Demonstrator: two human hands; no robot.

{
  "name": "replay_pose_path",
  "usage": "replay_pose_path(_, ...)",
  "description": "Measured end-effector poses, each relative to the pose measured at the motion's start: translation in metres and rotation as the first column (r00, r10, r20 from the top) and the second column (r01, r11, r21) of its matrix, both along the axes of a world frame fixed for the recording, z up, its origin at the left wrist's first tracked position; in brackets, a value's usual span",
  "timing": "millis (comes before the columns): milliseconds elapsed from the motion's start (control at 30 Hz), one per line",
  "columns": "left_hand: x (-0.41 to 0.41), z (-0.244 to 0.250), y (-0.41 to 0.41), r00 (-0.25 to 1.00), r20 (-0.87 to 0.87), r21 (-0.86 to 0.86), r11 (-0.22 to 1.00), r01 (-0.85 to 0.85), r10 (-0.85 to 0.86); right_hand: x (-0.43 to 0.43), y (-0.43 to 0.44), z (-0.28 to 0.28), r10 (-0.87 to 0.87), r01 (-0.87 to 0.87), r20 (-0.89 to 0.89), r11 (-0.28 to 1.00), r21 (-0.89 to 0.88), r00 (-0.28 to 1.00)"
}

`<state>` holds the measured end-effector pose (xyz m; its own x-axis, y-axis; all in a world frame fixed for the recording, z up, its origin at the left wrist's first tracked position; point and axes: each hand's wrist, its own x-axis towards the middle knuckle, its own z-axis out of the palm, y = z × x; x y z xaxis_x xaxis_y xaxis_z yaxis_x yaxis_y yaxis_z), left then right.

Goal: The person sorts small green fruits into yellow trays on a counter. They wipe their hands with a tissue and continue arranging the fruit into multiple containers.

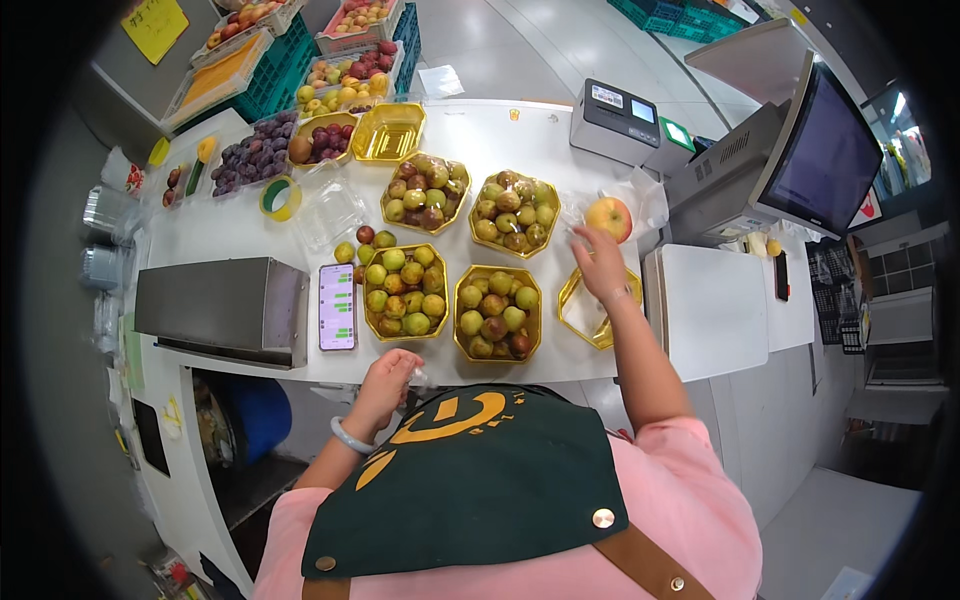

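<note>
My left hand (386,386) is at the counter's front edge, its fingers closed on a crumpled bit of clear plastic film (421,378). My right hand (601,262) reaches over a gold plastic tray (568,319) without fruit, its fingertips close to crumpled clear plastic (576,206) and a red-yellow apple (609,219). Whether those fingers grip the plastic is unclear. Between my hands stand two uncovered gold trays of green-brown plum-like fruit, a left one (405,292) and a right one (497,315). Behind them, two similar fruit trays, left (425,193) and right (515,213), have shiny clear covers.
Left are a lit phone (337,307), a metal box (217,304), a tape roll (280,199), a clear container (330,206) and loose fruit (365,235). Dark plums (255,150) and another gold tray (388,131) lie behind. A label printer (615,120) and monitor (817,150) stand right.
</note>
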<state>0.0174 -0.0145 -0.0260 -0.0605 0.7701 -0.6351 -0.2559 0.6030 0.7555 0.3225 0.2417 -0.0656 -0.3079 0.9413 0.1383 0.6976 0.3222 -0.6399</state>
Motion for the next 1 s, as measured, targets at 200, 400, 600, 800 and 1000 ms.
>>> replay_pose_path(200,-0.006,-0.032,0.009,0.942,-0.322,0.402,0.915,0.046,0.094,-0.063,0.082,-0.047,-0.128,0.149,0.109,0.965,-0.218,0.986)
replay_pose_path(400,-0.046,0.019,0.049,0.963,-0.027,0.235,0.938,-0.256,0.270,-0.072,0.084,-0.038,-0.129,0.191,0.212,0.933,-0.306,0.969)
replay_pose_path(600,-0.042,0.035,0.114,0.975,-0.052,0.268,0.943,-0.197,0.218,-0.077,0.079,-0.023,-0.062,0.195,0.337,0.905,-0.379,0.940)
replay_pose_path(800,-0.019,0.010,0.181,0.958,-0.286,0.146,0.987,0.063,-0.019,-0.075,0.088,-0.045,-0.058,0.189,0.298,0.881,-0.433,0.953)
replay_pose_path(1000,0.005,-0.011,0.189,0.556,-0.800,0.146,0.827,0.543,-0.224,-0.063,0.083,-0.059,-0.336,0.324,-0.141,0.940,-0.104,0.931)
